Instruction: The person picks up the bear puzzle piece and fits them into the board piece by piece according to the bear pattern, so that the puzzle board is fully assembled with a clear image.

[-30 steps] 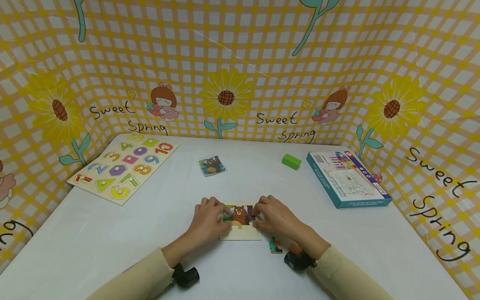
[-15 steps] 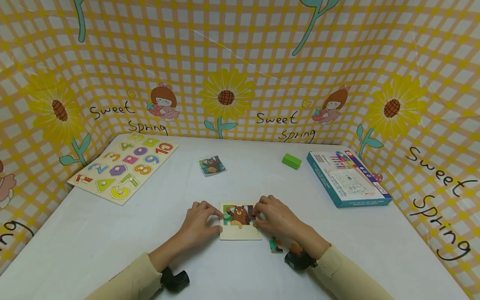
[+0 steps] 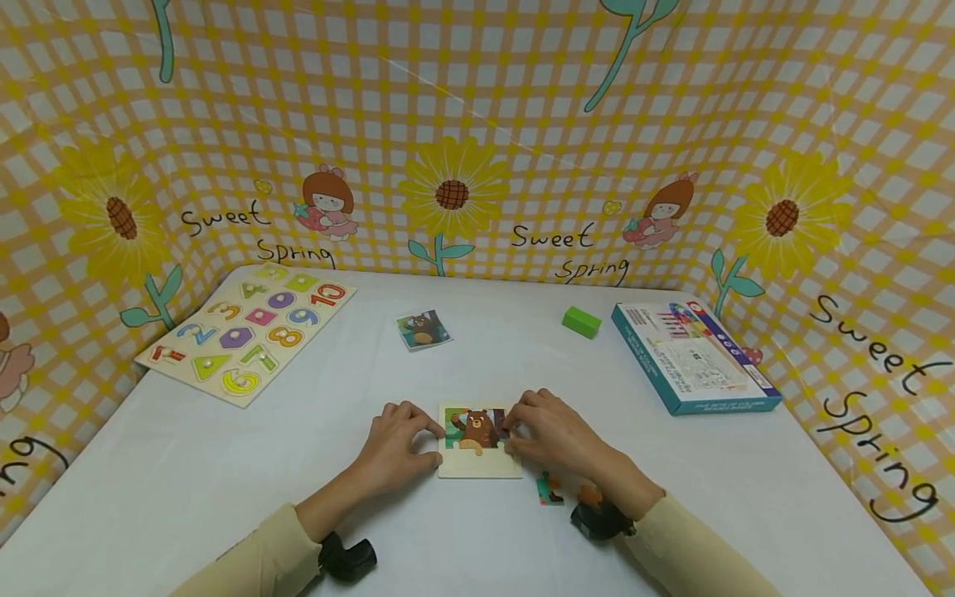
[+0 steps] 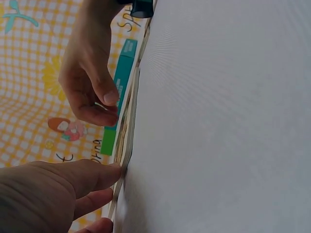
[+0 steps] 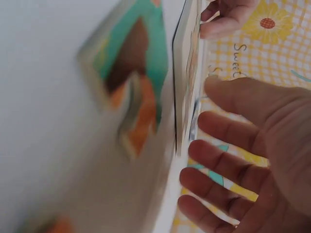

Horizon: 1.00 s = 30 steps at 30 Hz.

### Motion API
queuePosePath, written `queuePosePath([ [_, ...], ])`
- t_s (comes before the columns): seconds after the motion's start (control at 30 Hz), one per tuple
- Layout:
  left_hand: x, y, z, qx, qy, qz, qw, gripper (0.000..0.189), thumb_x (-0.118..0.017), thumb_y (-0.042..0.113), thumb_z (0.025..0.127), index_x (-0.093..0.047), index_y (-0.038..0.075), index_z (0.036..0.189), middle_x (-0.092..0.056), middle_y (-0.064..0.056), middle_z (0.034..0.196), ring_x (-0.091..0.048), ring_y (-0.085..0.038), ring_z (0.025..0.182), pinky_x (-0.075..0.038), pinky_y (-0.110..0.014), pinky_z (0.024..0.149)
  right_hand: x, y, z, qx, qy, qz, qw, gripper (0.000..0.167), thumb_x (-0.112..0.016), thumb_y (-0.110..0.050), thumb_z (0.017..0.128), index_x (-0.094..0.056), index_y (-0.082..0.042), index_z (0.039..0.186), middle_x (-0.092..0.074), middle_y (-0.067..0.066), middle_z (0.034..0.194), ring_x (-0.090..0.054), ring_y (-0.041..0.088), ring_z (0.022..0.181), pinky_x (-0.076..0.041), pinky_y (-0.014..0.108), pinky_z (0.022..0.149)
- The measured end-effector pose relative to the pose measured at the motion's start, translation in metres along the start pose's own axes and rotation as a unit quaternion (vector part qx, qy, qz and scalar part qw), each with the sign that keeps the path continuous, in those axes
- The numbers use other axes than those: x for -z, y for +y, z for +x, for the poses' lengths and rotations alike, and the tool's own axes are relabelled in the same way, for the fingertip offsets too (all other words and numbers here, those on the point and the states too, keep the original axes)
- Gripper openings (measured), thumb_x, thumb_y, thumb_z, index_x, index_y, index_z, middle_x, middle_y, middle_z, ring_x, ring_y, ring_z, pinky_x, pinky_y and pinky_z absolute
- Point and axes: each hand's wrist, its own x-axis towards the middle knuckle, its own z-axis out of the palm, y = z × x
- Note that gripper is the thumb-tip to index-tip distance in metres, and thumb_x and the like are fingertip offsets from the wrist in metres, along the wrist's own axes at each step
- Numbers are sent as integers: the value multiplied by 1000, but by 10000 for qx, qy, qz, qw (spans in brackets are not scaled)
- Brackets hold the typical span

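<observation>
A small wooden puzzle board (image 3: 480, 468) lies flat in front of me in the head view. Bear-picture puzzle pieces (image 3: 475, 426) fill its upper part, while its lower strip is bare wood. My left hand (image 3: 394, 439) touches the board's left edge with thumb and index finger spread apart. At the right side, my right hand (image 3: 555, 433) rests its thumb and fingertips over the pieces' right end; its fingers look loosely bent in the right wrist view. A loose green and brown puzzle piece (image 3: 550, 489) lies beside the board, and an orange one (image 3: 589, 495) is partly hidden by the right wrist camera.
A picture card of the bear (image 3: 424, 330) lies behind the board. A number-and-shape peg puzzle (image 3: 246, 336) is at the back left. At the back right are a green block (image 3: 581, 322) and a flat teal-edged box (image 3: 694, 356). Patterned cloth (image 3: 477, 108) surrounds the white table.
My left hand has drawn back leftward from the pieces to the board's left edge, uncovering more of the bear picture. The right hand stays nearly where it was.
</observation>
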Motion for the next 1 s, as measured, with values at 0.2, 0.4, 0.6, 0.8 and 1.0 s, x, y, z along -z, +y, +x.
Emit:
queuePosePath([
  [0.2,1,1,0,-16,21,5,10000,22,-76,19,72,-70,19,93,-56,-3,99,-44,-22,97,-31,-40,81,9,4,-10,-81,-1,-64,9999,23,-74,-29,78,-70,-16,97,-62,-2,98,-48,13,89,-44,31,76],
  [0.4,0,1,-1,-37,52,41,10000,21,-75,18,71,-70,18,92,-56,-3,99,-43,-22,96,-31,-40,82,15,9,-27,-54,-109,-136,9998,24,-75,-29,77,-71,-16,97,-63,-2,98,-50,14,91,-46,34,79],
  [0.6,-1,0,-1,-41,55,3,10000,21,-76,18,72,-70,18,92,-56,-3,99,-44,-22,96,-32,-40,82,16,16,-48,7,-209,-88,9997,24,-75,-32,77,-70,-19,96,-63,-5,97,-49,12,91,-45,34,79],
  [0.8,-1,0,-1,-88,94,0,9999,21,-76,18,71,-70,18,92,-56,-3,99,-44,-22,96,-32,-40,81,16,18,-64,-65,-181,-112,9998,23,-75,-35,76,-70,-21,93,-62,-7,95,-49,10,89,-44,33,77],
  [1.0,0,1,-1,-63,64,6,10000,21,-76,18,72,-70,18,92,-56,-3,99,-44,-22,96,-31,-40,81,14,20,-73,-145,-299,14,9994,23,-77,-34,74,-69,-24,93,-60,-11,95,-46,8,87,-42,28,74],
])
